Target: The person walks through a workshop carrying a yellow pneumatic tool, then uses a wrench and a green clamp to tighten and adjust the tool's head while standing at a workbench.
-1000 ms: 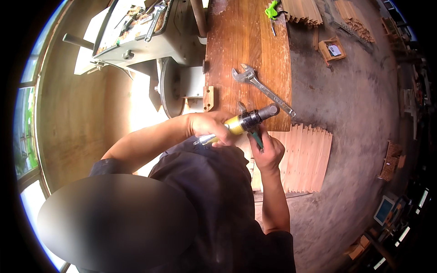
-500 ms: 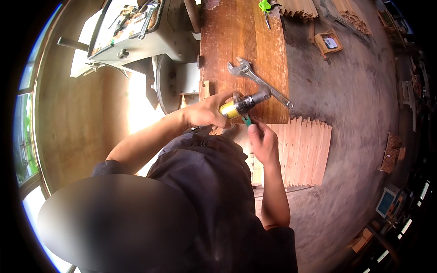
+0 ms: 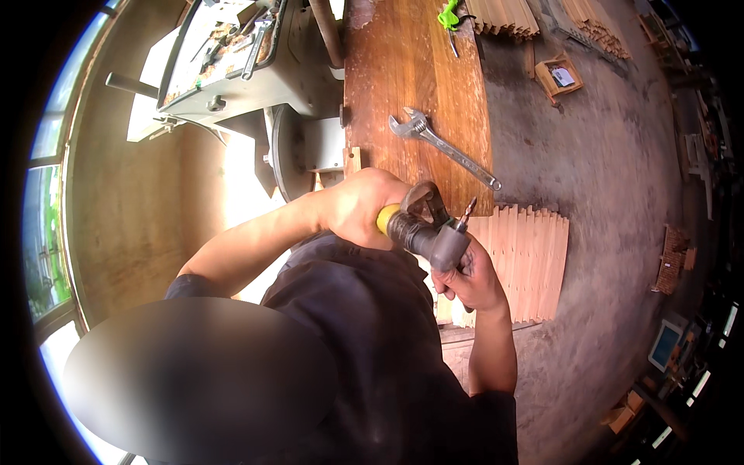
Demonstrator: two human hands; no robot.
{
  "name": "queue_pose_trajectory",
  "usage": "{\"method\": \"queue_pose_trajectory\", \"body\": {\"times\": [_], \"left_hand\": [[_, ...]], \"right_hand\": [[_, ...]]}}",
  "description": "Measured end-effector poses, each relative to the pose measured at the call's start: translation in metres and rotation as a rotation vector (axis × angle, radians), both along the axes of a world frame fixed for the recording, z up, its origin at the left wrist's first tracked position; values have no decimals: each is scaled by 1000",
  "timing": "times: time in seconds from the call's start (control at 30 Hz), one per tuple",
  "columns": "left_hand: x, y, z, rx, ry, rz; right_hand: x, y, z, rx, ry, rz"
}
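My left hand is wrapped around the yellow rear body of a dark, angle-headed power tool. A curved dark piece, perhaps a lever or guard, rises from its side. The grey head tilts toward the right, and a slim metal bit sticks up and away from it. Below and right of the head is my right hand, its fingers curled closed. The head partly covers those fingers, so what they grip is hidden. A large adjustable wrench lies on the wooden bench beyond both hands.
A grey machine with a tool-strewn tray stands left of the bench. A green-handled tool lies at the bench's far end. Stacked wood strips sit beside the bench's near right corner. On the floor is a small wooden box.
The power tool has swung nearer to me, its head now pointing down-right with the bit showing. My right hand moved right and nearer; the green piece at its fingers is out of sight.
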State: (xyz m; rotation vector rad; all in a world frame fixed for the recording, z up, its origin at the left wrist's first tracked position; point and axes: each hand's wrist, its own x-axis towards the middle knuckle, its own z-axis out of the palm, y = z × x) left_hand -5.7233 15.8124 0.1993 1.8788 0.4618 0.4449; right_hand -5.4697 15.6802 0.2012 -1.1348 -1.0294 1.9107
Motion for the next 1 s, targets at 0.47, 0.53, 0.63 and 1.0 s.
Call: {"method": "queue_pose_trajectory", "body": {"times": [0.47, 0.53, 0.63, 1.0], "left_hand": [[-1, 30, 0, 142, -218, -95], [-4, 30, -6, 65, -221, -76], [-14, 25, -14, -112, -181, -81], [-22, 18, -2, -274, -141, 12]], "right_hand": [[-11, 5, 24, 84, 19, -123], [-11, 3, 10, 91, -38, -132], [-31, 5, 17, -26, -101, -289], [-58, -6, 15, 101, -393, -318]]}}
